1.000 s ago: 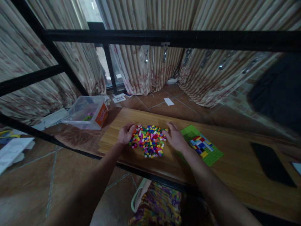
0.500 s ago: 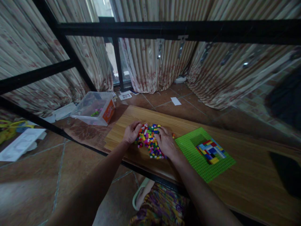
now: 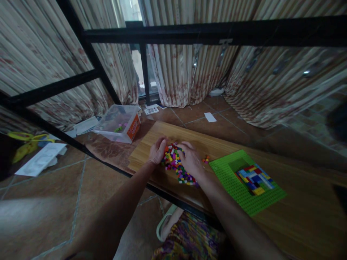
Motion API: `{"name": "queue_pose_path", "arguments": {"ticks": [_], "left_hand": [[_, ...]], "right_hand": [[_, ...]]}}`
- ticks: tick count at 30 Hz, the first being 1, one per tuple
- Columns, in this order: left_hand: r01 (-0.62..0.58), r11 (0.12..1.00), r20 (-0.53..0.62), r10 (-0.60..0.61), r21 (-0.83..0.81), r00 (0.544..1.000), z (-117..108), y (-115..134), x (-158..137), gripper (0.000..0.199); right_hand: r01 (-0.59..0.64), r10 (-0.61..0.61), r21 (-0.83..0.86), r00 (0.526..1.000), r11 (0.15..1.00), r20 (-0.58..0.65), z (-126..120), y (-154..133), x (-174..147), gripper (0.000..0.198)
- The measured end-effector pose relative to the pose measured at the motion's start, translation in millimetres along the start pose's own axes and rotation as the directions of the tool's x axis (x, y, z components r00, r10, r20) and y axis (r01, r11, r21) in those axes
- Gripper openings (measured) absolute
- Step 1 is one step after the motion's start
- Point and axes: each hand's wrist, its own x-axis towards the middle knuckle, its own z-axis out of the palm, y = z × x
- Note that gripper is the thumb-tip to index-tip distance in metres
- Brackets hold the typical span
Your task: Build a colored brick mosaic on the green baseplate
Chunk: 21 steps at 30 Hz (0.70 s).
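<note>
A heap of small coloured toy bricks lies on the low wooden table. Along its left edge my left hand rests, open and cupped, its thumb against the bricks. Open and curved, my right hand lies over the heap's right side, its fingertips bent down and partly out of sight. No brick can be made out in either hand. To the right is a green baseplate carrying a flat block of mixed coloured bricks. A few orange and red bricks sit apart between my right hand and the baseplate.
A clear plastic bin with an orange label stands beyond the table's left end, a few pieces inside. Black metal bars cross ahead, before striped curtains. White trays and a paper lie on the tiled floor.
The view has swung slightly left, so everything sits further right. My right hand has shifted inward over the heap, and the few separate bricks now show more fully beside it.
</note>
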Motion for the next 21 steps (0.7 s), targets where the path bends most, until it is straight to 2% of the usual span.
{"name": "queue_pose_path", "arguments": {"ticks": [4,8,15,17,18,19,21], "left_hand": [[0.056,0.996,-0.072,-0.062,-0.075,0.996,-1.4,-0.9,1.6,0.052],[0.109,0.987,-0.094,-0.120,-0.114,0.988,-2.0,2.0,2.6,0.053],[0.117,0.987,-0.070,-0.125,-0.109,0.990,-2.3,2.8,3.0,0.050],[0.117,0.990,-0.067,-0.123,-0.084,0.990,-2.7,2.7,3.3,0.050],[0.113,0.991,-0.069,-0.118,-0.070,0.991,-2.9,2.7,3.4,0.051],[0.110,0.992,-0.070,-0.114,-0.060,0.991,-3.2,2.9,3.5,0.051],[0.109,0.993,-0.070,-0.112,-0.053,0.991,-3.6,3.7,3.6,0.052]], "right_hand": [[0.025,-0.014,-0.109,0.994,0.994,0.105,23.8,-17.2,28.6,0.027],[0.001,0.014,-0.129,0.993,0.992,0.116,39.4,-25.7,38.8,0.021],[-0.027,0.031,-0.071,0.998,0.997,0.055,35.5,-29.7,31.9,0.014],[-0.039,0.039,0.069,0.999,0.997,0.001,27.7,-30.5,23.8,0.015],[-0.053,0.059,0.201,0.998,0.978,-0.026,22.8,-30.8,17.8,0.017],[-0.071,0.095,0.374,0.994,0.925,-0.046,17.2,-31.0,10.4,0.019],[-0.136,0.199,0.696,0.980,0.705,-0.010,4.1,-31.1,-8.5,0.023]]}}
